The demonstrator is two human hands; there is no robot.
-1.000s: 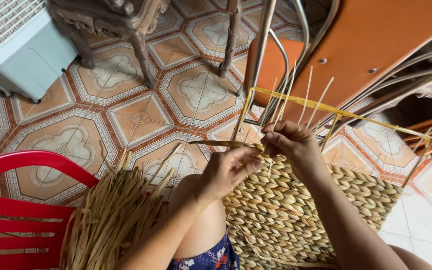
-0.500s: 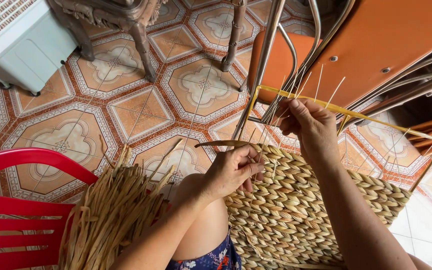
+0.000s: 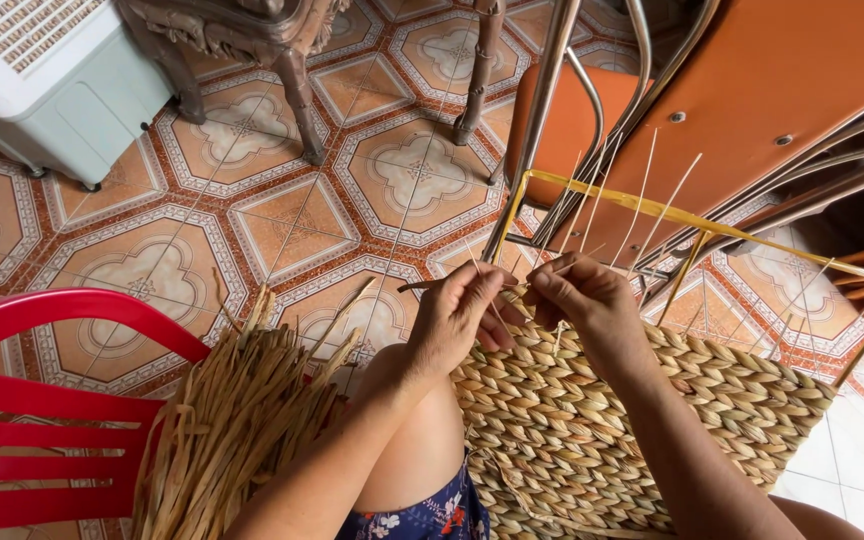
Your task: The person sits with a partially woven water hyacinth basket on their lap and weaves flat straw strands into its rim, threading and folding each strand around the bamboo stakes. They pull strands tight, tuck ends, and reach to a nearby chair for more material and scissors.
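Observation:
A half-woven straw basket [image 3: 652,420] rests on my lap, built on a yellow wire frame [image 3: 692,222] with thin upright stakes rising from the weave. My left hand [image 3: 457,318] pinches a dry straw strand [image 3: 422,286] at the basket's top left edge. My right hand [image 3: 587,300] is right beside it, fingers closed on the same strand at the weave's rim. The two hands almost touch.
A bundle of loose dry straw [image 3: 232,420] lies over a red plastic chair [image 3: 42,400] at the left. An orange metal-framed chair [image 3: 732,110] stands close behind the basket, a carved wooden table leg [image 3: 297,80] and a white appliance [image 3: 42,80] farther back on the patterned tile floor [image 3: 282,220].
My right hand has come down from the upright stakes to the weave's rim, meeting my left hand. The left hand shifted slightly right along the strand.

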